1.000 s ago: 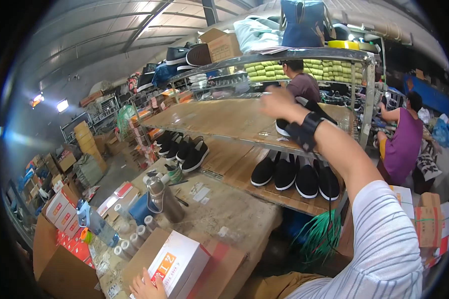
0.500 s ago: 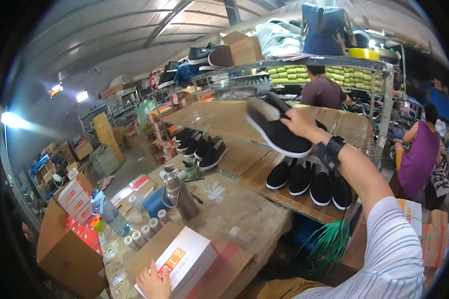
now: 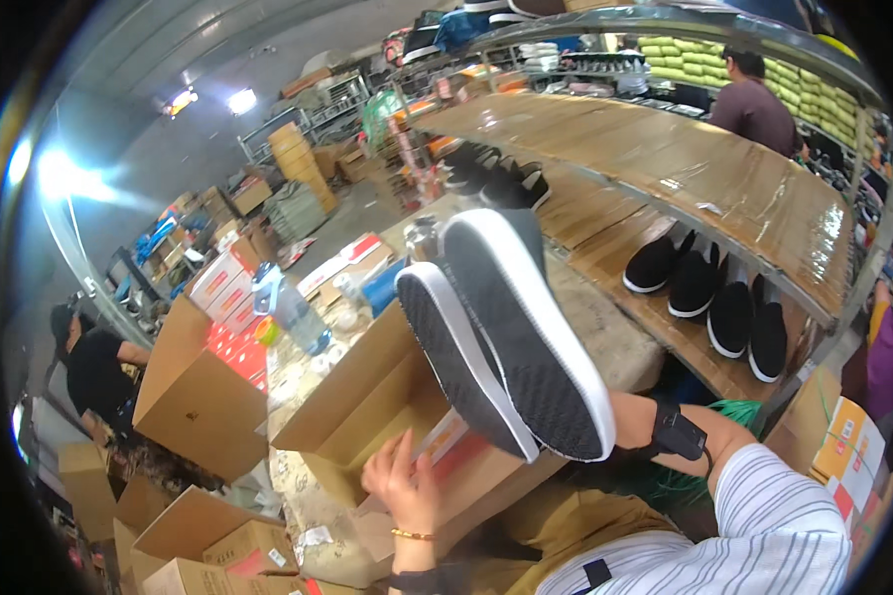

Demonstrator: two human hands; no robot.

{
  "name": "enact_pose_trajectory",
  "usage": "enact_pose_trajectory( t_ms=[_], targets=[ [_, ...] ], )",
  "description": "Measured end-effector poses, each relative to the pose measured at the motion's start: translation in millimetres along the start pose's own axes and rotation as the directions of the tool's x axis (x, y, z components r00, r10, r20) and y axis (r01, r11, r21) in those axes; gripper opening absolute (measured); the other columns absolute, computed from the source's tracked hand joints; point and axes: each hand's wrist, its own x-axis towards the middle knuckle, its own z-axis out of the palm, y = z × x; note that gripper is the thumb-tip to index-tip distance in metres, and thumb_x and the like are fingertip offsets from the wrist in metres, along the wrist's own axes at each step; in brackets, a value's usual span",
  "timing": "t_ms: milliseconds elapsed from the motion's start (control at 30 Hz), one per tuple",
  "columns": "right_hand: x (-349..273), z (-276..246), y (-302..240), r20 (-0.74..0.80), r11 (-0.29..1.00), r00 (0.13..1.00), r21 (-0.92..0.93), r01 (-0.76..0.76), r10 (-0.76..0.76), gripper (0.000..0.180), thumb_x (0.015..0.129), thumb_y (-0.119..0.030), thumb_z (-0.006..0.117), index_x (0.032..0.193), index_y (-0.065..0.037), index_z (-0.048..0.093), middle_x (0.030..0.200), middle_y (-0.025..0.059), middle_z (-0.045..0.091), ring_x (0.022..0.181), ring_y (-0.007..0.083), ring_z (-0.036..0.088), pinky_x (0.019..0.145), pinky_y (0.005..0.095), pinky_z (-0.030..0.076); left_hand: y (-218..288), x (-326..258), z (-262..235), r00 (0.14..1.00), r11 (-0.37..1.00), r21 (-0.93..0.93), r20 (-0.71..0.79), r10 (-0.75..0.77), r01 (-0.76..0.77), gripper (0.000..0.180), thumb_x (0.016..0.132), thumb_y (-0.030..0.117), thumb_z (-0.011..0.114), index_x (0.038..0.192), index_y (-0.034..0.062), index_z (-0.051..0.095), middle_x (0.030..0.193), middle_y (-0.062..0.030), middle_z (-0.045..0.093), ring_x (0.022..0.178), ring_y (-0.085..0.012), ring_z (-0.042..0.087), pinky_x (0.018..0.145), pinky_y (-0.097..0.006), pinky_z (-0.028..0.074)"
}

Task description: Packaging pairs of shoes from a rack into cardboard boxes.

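Observation:
A pair of black slip-on shoes (image 3: 526,347) with white edges hangs in front of me, dark textured soles toward me. My right hand holds it; the fingers are hidden behind the soles, and only the wrist with a black band shows. Beneath the shoes lies an open cardboard carton (image 3: 342,397). Part of a white and red box (image 3: 446,431) shows inside it, mostly covered by the shoes. My left hand (image 3: 404,486) is at the carton's near side, fingers apart and holding nothing; I cannot tell whether it touches the flap.
Black shoes (image 3: 729,312) stand in a row on the lower shelf at right, under a cardboard-covered upper shelf (image 3: 655,149). A blue water bottle (image 3: 293,312) stands on the worktable. Open cartons (image 3: 203,387) crowd the left. A person (image 3: 754,109) works behind the shelves, another (image 3: 99,367) far left.
My right hand has brought the shoes from the shelf down to the carton and turned their soles toward me. My left hand has come off the white box. The view has swung left and down.

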Motion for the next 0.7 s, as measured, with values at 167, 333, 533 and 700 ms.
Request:
enact_pose_trajectory(
  t_ms=[167,333,533,700],
  targets=[
    [10,-24,52,0.198,0.976,0.98,0.216,-0.035,-0.009,0.034,0.093,-0.016,0.048,0.123,0.0,0.049,0.112,0.0131,0.059,0.098,0.0169,0.059,0.086,0.0294,0.048,70,32,-9,0.877,-0.046,-0.901,0.432,-0.209,0.432,0.049,0.096,0.026,0.048,0.132,-0.0054,0.038,0.125,-0.011,0.051,0.119,-0.0184,0.042,0.102,-0.033,0.033],
    [18,-44,61,0.183,0.9,0.981,0.414,-0.134,0.062,0.036,0.096,-0.019,0.041,0.126,-0.001,0.045,0.125,0.0134,0.053,0.112,0.0216,0.054,0.096,0.0362,0.045,54,48,-33,0.976,0.868,-0.49,-0.214,-0.038,-0.073,0.038,0.088,0.013,0.059,0.122,-0.003,0.05,0.11,-0.014,0.058,0.097,-0.0253,0.057,0.085,-0.034,0.044],
    [21,-50,92,0.424,0.762,0.905,0.594,-0.259,-0.023,0.027,0.091,-0.015,0.048,0.115,-0.003,0.051,0.112,0.0111,0.055,0.101,0.0211,0.055,0.096,0.037,0.045,-15,12,8,0.975,0.972,0.103,0.08,0.205,-0.213,0.038,0.072,0.006,0.066,0.11,0.0093,0.064,0.097,-0.0111,0.062,0.085,-0.0297,0.059,0.078,-0.038,0.047],
    [24,-65,106,0.204,0.79,0.952,-0.533,0.305,-0.229,0.03,0.094,-0.02,0.049,0.116,-0.001,0.052,0.105,0.0114,0.061,0.094,0.022,0.06,0.084,0.0328,0.05,-6,35,-20,0.956,0.95,0.109,0.023,0.292,-0.293,0.024,0.07,0.007,0.066,0.094,0.0116,0.068,0.096,-0.0085,0.062,0.094,-0.0274,0.056,0.085,-0.039,0.041]
  ],
)
